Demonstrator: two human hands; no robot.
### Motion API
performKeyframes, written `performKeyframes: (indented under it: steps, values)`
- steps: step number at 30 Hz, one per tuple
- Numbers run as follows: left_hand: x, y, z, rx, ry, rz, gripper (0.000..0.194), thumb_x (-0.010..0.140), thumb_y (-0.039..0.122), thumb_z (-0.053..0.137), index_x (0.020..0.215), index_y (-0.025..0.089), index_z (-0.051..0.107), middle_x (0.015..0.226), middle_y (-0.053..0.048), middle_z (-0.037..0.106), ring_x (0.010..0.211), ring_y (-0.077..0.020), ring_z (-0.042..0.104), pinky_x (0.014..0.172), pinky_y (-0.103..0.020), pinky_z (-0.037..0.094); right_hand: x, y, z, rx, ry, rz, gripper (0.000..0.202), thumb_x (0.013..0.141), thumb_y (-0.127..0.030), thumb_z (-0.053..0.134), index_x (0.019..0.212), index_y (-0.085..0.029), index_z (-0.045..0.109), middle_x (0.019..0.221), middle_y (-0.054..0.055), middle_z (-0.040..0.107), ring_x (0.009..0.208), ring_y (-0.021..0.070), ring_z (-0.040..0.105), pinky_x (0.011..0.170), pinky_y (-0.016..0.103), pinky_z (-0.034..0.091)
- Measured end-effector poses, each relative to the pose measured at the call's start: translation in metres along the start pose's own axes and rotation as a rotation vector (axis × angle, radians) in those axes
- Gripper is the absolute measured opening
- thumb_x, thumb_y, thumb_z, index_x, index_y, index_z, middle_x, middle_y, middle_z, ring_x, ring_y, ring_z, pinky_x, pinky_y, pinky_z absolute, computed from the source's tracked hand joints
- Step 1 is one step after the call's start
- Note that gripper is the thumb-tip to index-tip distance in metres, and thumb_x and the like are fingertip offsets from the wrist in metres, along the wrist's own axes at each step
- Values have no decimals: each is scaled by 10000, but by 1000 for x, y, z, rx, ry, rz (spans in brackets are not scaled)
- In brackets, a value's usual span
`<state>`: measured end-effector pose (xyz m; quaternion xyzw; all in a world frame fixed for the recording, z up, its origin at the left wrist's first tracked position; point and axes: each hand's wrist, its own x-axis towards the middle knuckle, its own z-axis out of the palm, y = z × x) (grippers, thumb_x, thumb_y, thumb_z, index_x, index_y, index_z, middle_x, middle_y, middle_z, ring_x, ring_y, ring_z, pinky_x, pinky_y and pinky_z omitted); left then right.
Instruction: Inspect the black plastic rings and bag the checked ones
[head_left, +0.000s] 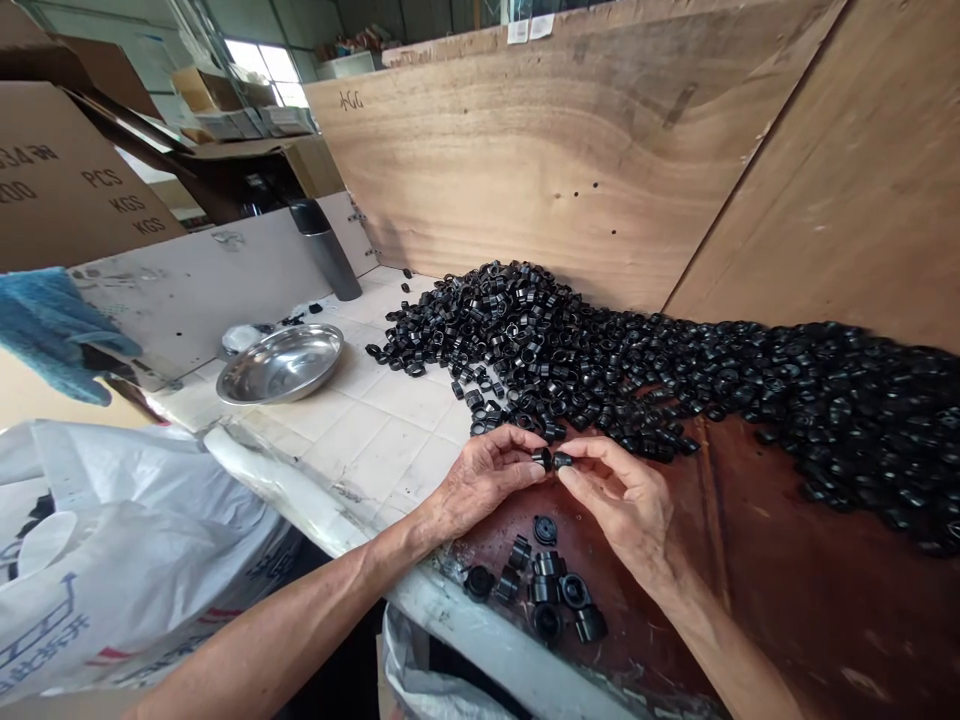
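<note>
My left hand pinches a black ring-shaped part between thumb and fingers. Close against it, a smaller ribbed black part is held in the fingertips of my right hand. The two parts face each other end to end; whether they touch is too small to tell. Behind both hands rises a large pile of black rings. Below them, near the table's front edge, several black caps lie in a loose cluster on the reddish-brown surface.
A shiny metal bowl and a dark bottle stand at the left on white tiles. More black parts spread along the right. Wooden boards wall the back. White sacks and a blue cloth are at the far left.
</note>
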<state>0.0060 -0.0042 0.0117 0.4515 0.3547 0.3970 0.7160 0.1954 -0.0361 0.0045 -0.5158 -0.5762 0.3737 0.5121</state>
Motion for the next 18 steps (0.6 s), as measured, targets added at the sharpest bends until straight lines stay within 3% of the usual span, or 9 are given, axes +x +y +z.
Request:
performKeyframes:
  steps: [6, 12, 15, 18]
  values:
    - [-2, -3, 1, 53, -13, 56, 326, 779, 295, 826, 1041, 163, 683, 1042, -66, 714, 969, -198, 679, 919, -343, 523, -2, 10, 0, -181, -18, -37, 168, 895, -375, 704, 1036, -294, 745, 1050, 3, 764, 924, 202, 723, 832, 311, 575]
    - [-4, -4, -1, 242, -15, 135, 291, 825, 318, 779, 1062, 164, 709, 1120, -88, 689, 1045, -239, 664, 962, -374, 527, 1, 5, 1, -286, -12, -286, 137, 947, -333, 645, 1008, -264, 747, 971, 45, 762, 925, 224, 717, 825, 346, 578]
    - [-4, -3, -1, 316, 0, 206, 255, 830, 316, 770, 1037, 171, 735, 1121, -96, 693, 1068, -250, 659, 978, -374, 526, -3, 3, -2, -284, 5, -314, 150, 956, -345, 634, 971, -258, 755, 900, 57, 757, 862, 233, 720, 786, 357, 588]
    - [-12, 2, 9, 331, 51, 259, 226, 819, 323, 773, 1009, 201, 764, 1083, -84, 716, 1041, -249, 681, 968, -380, 539, 0, -4, 15, -238, -20, -296, 157, 968, -372, 631, 975, -268, 750, 951, 63, 747, 879, 225, 706, 823, 358, 583]
